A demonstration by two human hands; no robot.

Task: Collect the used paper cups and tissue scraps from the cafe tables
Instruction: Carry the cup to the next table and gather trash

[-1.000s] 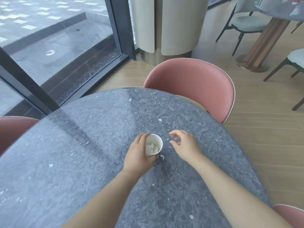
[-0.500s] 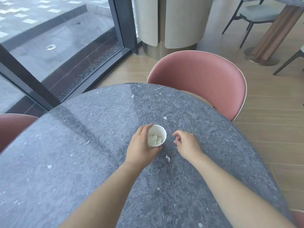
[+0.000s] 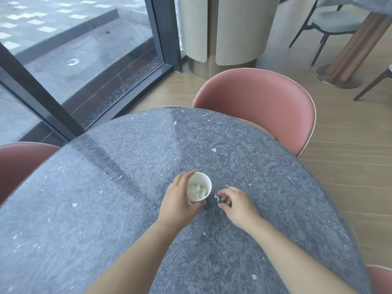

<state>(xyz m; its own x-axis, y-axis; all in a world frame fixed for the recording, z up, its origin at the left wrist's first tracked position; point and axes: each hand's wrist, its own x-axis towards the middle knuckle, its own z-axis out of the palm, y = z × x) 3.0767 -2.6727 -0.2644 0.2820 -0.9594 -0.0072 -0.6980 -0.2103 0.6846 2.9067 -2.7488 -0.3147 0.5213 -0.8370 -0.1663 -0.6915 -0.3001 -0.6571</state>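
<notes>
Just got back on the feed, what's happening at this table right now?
A person is clearing the grey table. Their left hand grips a paper cup that already holds crumpled tissue. The right hand reaches for a small tissue scrap lying beside the cup; whether it is pinched yet is unclear.

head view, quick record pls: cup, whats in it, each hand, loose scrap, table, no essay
cup: paper cup, upright, open top
contents: crumpled tissue scraps
left hand: grips the cup's side
right hand: fingers curled, tips at the loose scrap; pinch unclear
loose scrap: small white scrap on the table, just right of the cup
table: round, grey speckled stone
seating: pink chair at the far edge
</notes>
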